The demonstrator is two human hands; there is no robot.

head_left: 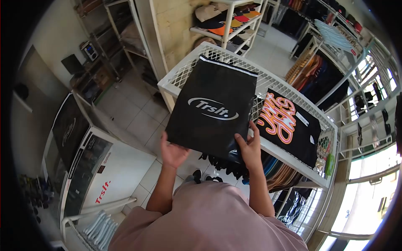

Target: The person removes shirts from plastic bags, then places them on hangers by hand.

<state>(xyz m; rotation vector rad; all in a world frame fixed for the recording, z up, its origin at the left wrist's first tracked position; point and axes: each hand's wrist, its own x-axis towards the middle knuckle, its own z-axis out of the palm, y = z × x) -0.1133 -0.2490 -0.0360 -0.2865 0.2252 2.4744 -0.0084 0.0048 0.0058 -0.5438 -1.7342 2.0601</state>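
Observation:
A black plastic mailer bag (205, 96) with a silver "Trslt." logo and a white strip along its far edge is between my hands. It is tilted, its far part over the white mesh rack top (180, 79). My left hand (173, 152) holds the near left corner, fingers partly hidden underneath. At the near right corner, my right hand (250, 146) grips the bag with the thumb on top. Just right of it, a folded black T-shirt (293, 125) with a pink and orange print lies on the mesh. Whatever is inside the bag is hidden.
Below the mesh hang clothes (280, 173) on a rail. A white counter (121, 167) with another black "Trslt." bag (69, 129) stands at left. Caps fill a shelf (228, 23) behind. A green object (330, 164) is at the rack's right end.

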